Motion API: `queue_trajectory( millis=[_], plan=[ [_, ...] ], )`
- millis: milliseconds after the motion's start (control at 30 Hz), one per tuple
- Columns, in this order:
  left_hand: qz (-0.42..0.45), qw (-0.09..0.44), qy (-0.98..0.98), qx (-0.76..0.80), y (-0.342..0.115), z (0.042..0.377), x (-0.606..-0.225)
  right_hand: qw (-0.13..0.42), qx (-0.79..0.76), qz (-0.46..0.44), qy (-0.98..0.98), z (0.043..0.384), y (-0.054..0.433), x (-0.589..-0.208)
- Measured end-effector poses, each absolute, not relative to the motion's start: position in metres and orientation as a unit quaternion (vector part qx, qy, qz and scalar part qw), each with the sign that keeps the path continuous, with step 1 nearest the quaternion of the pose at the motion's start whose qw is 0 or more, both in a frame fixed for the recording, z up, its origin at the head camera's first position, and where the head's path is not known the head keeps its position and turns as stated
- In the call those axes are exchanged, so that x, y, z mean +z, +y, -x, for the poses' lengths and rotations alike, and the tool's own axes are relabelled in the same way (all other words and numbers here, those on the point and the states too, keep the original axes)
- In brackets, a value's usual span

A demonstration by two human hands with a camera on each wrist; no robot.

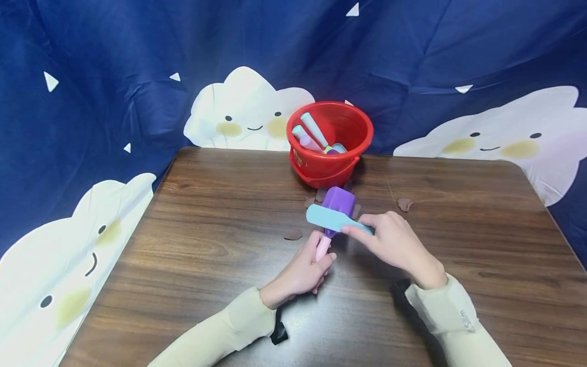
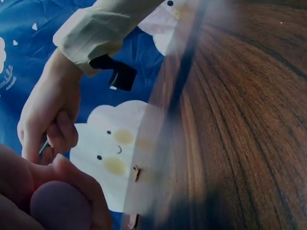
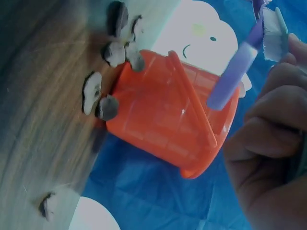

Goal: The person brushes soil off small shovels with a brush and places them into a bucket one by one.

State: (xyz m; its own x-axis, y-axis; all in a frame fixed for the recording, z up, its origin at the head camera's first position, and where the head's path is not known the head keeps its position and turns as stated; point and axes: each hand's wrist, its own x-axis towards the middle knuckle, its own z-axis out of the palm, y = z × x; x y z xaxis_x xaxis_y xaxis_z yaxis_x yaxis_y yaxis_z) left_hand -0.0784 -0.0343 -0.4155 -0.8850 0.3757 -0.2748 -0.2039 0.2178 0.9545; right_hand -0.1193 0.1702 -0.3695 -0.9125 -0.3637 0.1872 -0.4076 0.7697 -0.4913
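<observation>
My left hand grips the pink handle of a small purple toy shovel, its blade pointing away towards the red bucket. In the left wrist view the rounded handle end shows between the fingers. A light blue brush is in my right hand, pinched by its handle. It crosses over the lower part of the shovel's blade. White bristles show in the right wrist view. Several brown scraps lie around the shovel; whether any are on its blade is hidden.
Beyond the shovel, near the table's far edge, stands the red bucket with several pastel-handled tools inside. One brown scrap lies apart to the right. A blue cloud-patterned cloth hangs behind the wooden table.
</observation>
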Motion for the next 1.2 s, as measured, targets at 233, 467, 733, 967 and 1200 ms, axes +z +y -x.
queue_trajectory(
  millis=[233, 467, 733, 967, 1200],
  plan=[
    [-0.068, 0.224, 0.766, 0.599, -0.035, 0.076, -0.416, 0.09, 0.272, -0.124, -0.95, 0.132, 0.184, -0.369],
    [-0.059, 0.235, 0.746, 0.621, -0.033, 0.077, -0.416, 0.088, 0.271, -0.065, -0.956, 0.14, 0.195, -0.366],
    [-0.013, 0.229, 0.704, 0.672, -0.033, 0.083, -0.41, 0.092, 0.285, -0.194, -0.934, 0.13, 0.181, -0.369],
    [-0.016, 0.231, 0.683, 0.693, -0.033, 0.086, -0.405, 0.094, 0.278, -0.229, -0.928, 0.132, 0.185, -0.376],
    [-0.02, 0.253, 0.677, 0.69, -0.035, 0.084, -0.404, 0.127, 0.302, -0.138, -0.935, 0.141, 0.201, -0.384]
  ],
)
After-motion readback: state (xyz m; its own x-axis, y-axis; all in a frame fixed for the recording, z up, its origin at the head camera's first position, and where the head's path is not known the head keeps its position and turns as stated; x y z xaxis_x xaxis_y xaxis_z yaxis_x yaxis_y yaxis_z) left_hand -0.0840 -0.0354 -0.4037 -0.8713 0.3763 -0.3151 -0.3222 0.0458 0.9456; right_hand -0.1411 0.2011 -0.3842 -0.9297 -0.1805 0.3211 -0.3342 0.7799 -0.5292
